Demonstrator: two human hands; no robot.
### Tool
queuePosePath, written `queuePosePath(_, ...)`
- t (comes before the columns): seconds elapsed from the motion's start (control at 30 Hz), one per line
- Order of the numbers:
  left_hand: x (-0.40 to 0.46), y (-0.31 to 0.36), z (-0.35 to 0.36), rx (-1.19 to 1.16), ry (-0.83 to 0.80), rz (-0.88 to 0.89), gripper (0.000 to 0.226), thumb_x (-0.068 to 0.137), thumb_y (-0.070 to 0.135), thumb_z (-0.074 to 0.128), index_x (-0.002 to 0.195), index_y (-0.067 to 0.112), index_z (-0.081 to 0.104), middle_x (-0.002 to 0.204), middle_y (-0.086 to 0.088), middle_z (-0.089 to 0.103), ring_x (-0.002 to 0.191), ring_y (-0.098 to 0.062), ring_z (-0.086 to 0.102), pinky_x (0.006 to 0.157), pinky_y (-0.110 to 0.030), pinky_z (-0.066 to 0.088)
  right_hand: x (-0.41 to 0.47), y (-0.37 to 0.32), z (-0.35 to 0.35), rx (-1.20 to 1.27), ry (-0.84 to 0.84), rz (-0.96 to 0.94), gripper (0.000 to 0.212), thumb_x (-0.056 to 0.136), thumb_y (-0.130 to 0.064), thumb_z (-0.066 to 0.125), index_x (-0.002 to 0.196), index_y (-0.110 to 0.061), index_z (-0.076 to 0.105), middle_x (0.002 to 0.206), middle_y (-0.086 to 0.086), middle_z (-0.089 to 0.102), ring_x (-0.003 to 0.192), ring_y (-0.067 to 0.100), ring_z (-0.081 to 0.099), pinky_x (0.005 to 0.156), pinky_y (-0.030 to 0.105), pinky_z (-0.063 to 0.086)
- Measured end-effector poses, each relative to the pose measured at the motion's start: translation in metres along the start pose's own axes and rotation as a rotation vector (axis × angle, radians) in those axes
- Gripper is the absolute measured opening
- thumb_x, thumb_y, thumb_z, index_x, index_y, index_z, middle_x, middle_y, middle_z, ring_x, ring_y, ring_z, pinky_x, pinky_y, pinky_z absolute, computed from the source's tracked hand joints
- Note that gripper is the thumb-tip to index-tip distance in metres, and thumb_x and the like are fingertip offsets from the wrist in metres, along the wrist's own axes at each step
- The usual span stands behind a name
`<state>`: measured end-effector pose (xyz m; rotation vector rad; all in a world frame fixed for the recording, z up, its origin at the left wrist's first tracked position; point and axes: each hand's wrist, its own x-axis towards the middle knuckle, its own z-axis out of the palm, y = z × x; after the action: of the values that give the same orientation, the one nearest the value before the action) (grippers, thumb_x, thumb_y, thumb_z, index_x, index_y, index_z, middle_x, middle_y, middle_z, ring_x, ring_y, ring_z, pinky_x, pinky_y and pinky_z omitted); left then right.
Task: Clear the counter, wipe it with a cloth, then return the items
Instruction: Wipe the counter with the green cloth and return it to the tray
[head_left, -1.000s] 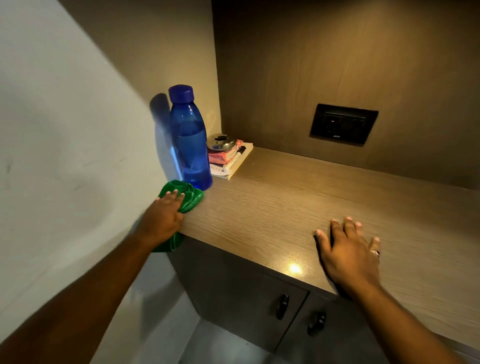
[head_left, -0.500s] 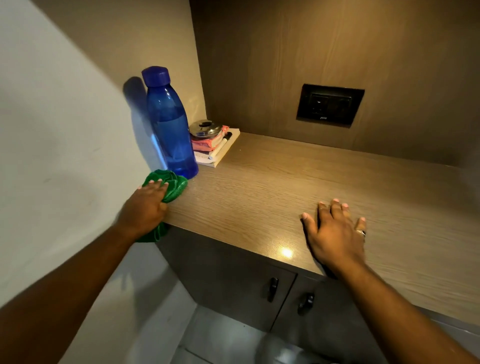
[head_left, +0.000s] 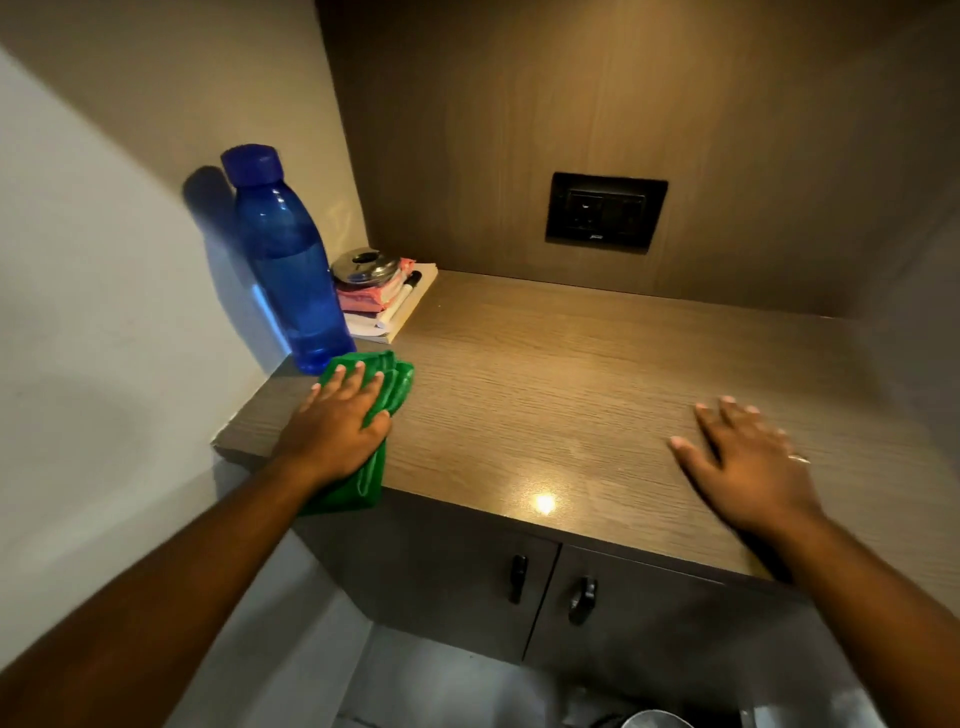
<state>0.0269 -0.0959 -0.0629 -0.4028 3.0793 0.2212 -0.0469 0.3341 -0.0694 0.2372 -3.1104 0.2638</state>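
My left hand presses flat on a green cloth at the front left of the wooden counter; part of the cloth hangs over the front edge. A tall blue bottle stands just behind the cloth against the left wall. Behind the bottle lies a small stack of books with a marker and a round metal tin on top. My right hand rests flat on the counter's front right, fingers spread, holding nothing.
A black wall socket sits on the wooden back panel. Below the counter are two cabinet doors with dark handles. A white wall bounds the left side. A round metal rim shows at the bottom edge.
My left hand has slid the green cloth rightward from the counter's left corner onto the surface in front of the bottle. My right hand stays flat on the counter.
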Motion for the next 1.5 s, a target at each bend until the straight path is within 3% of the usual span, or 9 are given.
queuePosePath(0.2,0.032,0.077,0.010,0.007,0.035,-0.109,0.064,0.097,0.046,0.023,0.153,0.016,0.012,0.162,-0.009,0.007,0.149,-0.030,0.003,0.119,-0.047,0.005,0.006,0.043,-0.007,-0.074,0.024,0.243,0.085,0.084,-0.078,0.007,0.151,-0.027,0.022,0.162,0.005,0.018,0.148,0.030,0.017,0.118,0.053,0.020)
queuePosePath(0.53,0.178,0.159,0.002,-0.126,0.076,-0.463,0.074,0.092,0.043,0.038,0.151,0.004,0.015,0.161,-0.017,0.011,0.148,-0.035,0.008,0.120,-0.047,0.006,0.007,0.047,-0.008,0.002,0.027,0.250,0.079,0.089,-0.071,0.017,0.153,-0.026,0.019,0.164,0.005,0.011,0.151,0.024,0.008,0.121,0.046,0.008)
queuePosePath(0.87,0.222,0.255,0.019,-0.055,0.028,-0.204,0.076,0.089,0.046,0.041,0.150,0.005,0.021,0.160,-0.014,0.016,0.147,-0.034,0.014,0.120,-0.046,0.009,0.015,0.049,-0.003,0.008,0.033,0.250,0.078,0.091,-0.067,0.015,0.155,-0.024,0.013,0.165,0.006,0.004,0.151,0.025,0.000,0.122,0.048,0.004)
queuePosePath(1.07,0.120,0.344,0.038,-0.107,-0.076,0.302,0.073,0.091,0.050,0.035,0.152,0.014,0.017,0.162,-0.006,0.009,0.150,-0.027,0.007,0.121,-0.044,0.005,0.012,0.047,-0.008,0.187,0.147,0.266,0.070,0.095,-0.056,0.024,0.154,-0.020,0.018,0.163,0.009,0.014,0.151,0.023,0.008,0.122,0.047,0.010)
queuePosePath(1.13,0.084,0.347,0.039,-0.292,-0.185,0.392,0.063,0.097,0.047,0.031,0.151,0.016,0.021,0.162,-0.005,0.008,0.150,-0.026,0.004,0.121,-0.043,0.003,0.008,0.046,-0.012,0.265,0.191,0.269,0.065,0.097,-0.052,0.028,0.153,-0.022,0.019,0.163,0.008,0.014,0.150,0.023,0.009,0.121,0.049,0.014)
queuePosePath(1.2,0.064,0.326,0.027,-0.772,-0.251,0.349,0.053,0.100,0.037,0.037,0.149,0.017,0.028,0.161,-0.004,0.017,0.149,-0.024,0.011,0.121,-0.040,0.009,0.006,0.037,-0.013,0.284,0.218,0.232,0.063,0.097,-0.054,0.029,0.152,-0.024,0.022,0.164,0.004,0.014,0.150,0.021,0.009,0.121,0.049,0.016)
queuePosePath(1.27,0.067,0.285,0.018,-0.920,-0.074,0.256,0.046,0.101,0.027,0.039,0.146,0.018,0.034,0.158,-0.002,0.025,0.147,-0.021,0.019,0.119,-0.036,0.016,0.015,0.013,-0.013,0.292,0.262,0.164,0.064,0.097,-0.055,0.031,0.152,-0.022,0.025,0.163,0.003,0.017,0.150,0.021,0.011,0.121,0.047,0.017)
queuePosePath(1.4,0.084,0.194,0.028,-0.237,-0.007,0.196,0.052,0.100,0.041,0.031,0.147,0.019,0.031,0.161,-0.005,0.016,0.149,-0.027,0.009,0.121,-0.044,0.012,0.064,-0.053,-0.010,0.144,0.052,0.103,0.079,0.094,-0.061,0.032,0.154,-0.011,0.017,0.163,0.011,0.016,0.151,0.026,0.010,0.121,0.047,0.010)
queuePosePath(1.5,0.079,0.181,0.038,-0.084,-0.007,0.209,0.061,0.098,0.051,0.016,0.152,0.023,0.014,0.162,-0.002,0.007,0.150,-0.023,0.003,0.121,-0.041,0.005,0.089,-0.079,0.000,-0.045,-0.137,0.105,0.084,0.094,-0.061,0.026,0.154,-0.005,0.010,0.163,0.018,0.006,0.151,0.031,0.004,0.121,0.052,0.005)
